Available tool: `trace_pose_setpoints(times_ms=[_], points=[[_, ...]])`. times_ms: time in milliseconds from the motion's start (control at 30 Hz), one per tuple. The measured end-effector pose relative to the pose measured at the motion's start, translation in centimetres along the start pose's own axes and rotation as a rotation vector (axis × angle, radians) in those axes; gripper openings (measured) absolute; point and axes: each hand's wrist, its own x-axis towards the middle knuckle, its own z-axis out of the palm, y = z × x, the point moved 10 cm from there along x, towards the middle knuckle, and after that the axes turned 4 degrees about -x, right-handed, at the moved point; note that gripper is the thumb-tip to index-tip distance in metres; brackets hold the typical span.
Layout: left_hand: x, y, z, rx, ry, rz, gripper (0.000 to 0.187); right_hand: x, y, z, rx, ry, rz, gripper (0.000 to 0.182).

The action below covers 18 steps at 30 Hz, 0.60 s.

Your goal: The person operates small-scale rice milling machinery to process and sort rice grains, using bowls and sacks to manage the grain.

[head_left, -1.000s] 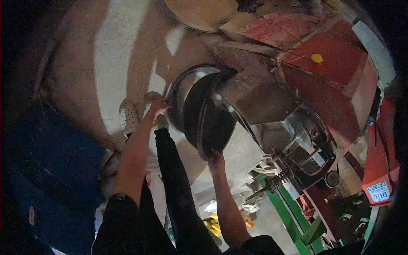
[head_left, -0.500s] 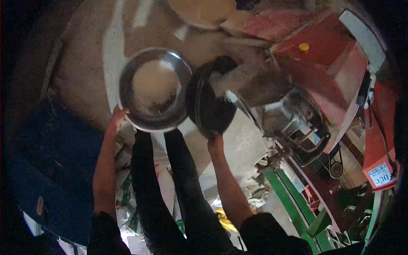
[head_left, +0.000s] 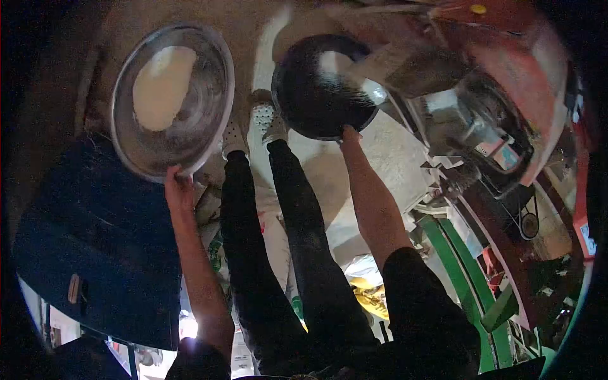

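My left hand (head_left: 180,185) grips the near rim of a wide metal bowl (head_left: 206,95), which is tilted and holds a pale, flour-like mass (head_left: 163,88) toward its left side. My right hand (head_left: 350,134) has its fingers closed on the near edge of a round black pan (head_left: 310,95). The pan lies under the end of a spout (head_left: 411,66) on a machine, and some pale material shows at its upper right. The two vessels are apart.
The red machine (head_left: 500,50) with an open metal housing stands at the right. Below it are green metal bars (head_left: 456,272) and a belt pulley (head_left: 529,223). A dark blue box-like object (head_left: 95,240) is at the left. A yellow bag (head_left: 370,297) lies near my legs.
The metal bowl has moved left and tilted, away from the black pan. The black pan has shifted slightly up and turned, so its inside now shows. My view has also shifted.
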Motion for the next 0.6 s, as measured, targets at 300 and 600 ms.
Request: trace_pose_setpoints(times_ms=[300,600], points=[[-19.6,4.2,5.1,-0.071,-0.173,0.076,0.045,-32.3,-8.7,0.8,-0.411,-1.094,-0.425,0.057],[-42.4,11.8,4.7,0.197,-0.261,0.185,0.047,-58.8,-23.9,-19.1,-0.443,-1.192,-0.646,0.06]])
